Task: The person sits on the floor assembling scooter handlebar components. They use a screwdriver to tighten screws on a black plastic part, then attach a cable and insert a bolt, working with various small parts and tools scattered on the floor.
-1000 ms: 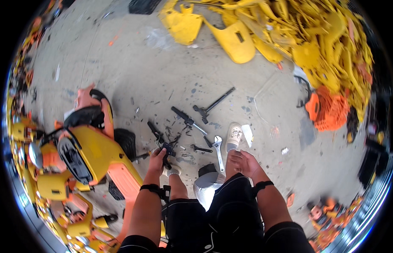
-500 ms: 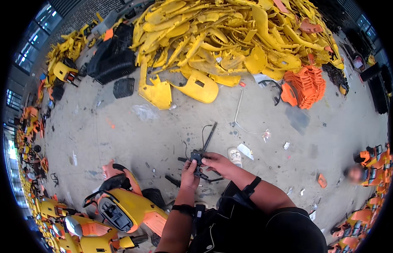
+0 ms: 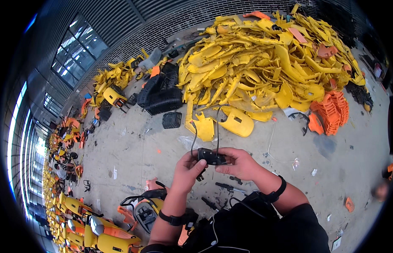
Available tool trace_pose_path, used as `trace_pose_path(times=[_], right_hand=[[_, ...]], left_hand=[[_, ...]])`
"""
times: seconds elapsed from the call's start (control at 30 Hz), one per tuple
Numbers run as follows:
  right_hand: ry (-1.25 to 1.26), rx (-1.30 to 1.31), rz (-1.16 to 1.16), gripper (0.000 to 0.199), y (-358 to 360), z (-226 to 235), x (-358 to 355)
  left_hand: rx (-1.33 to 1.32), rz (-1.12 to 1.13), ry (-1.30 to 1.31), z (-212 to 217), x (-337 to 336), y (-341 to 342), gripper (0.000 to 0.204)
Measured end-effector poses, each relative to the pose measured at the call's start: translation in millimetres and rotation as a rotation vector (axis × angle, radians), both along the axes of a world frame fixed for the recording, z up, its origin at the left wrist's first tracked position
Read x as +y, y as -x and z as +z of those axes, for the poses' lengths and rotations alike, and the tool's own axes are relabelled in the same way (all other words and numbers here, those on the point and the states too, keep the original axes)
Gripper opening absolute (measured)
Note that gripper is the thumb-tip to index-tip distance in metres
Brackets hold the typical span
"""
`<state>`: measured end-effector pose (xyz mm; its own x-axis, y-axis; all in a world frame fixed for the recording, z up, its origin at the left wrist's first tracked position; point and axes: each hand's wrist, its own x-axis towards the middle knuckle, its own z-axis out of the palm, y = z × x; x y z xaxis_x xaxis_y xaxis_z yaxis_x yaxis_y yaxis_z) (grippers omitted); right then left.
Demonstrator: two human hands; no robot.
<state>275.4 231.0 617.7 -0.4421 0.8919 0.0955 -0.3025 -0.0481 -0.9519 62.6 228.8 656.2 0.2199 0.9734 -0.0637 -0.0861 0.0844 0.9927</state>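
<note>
A small black box-shaped part [image 3: 211, 156] with thin black cables looping up from it is held between both hands at chest height. My left hand [image 3: 187, 169] grips its left end from below. My right hand [image 3: 238, 163] pinches its right end, fingers curled around it. Both wrists wear black bands. Below the hands, several dark hand tools [image 3: 225, 186] lie on the concrete floor.
A big heap of yellow plastic body panels [image 3: 264, 63] fills the far side, with stacked orange pieces [image 3: 330, 111] to its right and black baskets [image 3: 162, 93] to its left. A stripped yellow scooter [image 3: 141, 211] sits near my left leg. Rows of yellow and orange scooters [image 3: 65, 177] line the left.
My head has tilted up, so the panel heap now fills more of the view. Both hands have risen from the floor tools and now hold the black part higher and closer.
</note>
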Motion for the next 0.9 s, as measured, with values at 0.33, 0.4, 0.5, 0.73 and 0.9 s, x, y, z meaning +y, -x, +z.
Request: trace_pose_path(times=[0.33,0.4,0.5,0.73,0.9], right_hand=[[-0.085,0.152,-0.011,0.05,-14.1,52.4,-35.4],[0.023,0.158,-0.082,0.046,-33.2,51.5,-37.9],[0.123,0.218,-0.212,0.043,-66.1,46.2,-42.0],[0.163,0.245,-0.489,0.048,-138.4,38.0,-74.5],[0.219,0.35,-0.738,0.047,-182.2,33.6,-89.5]], left_hand=[[0.45,-0.112,-0.108,94.3,-34.7,16.1,0.025],[0.493,-0.055,-0.13,114.2,-40.1,25.6,0.021],[0.497,0.092,-0.253,151.1,-53.8,58.0,0.015],[0.684,0.38,-0.743,221.5,-56.1,115.4,0.01],[0.837,0.717,-0.987,282.8,-75.5,166.1,0.016]])
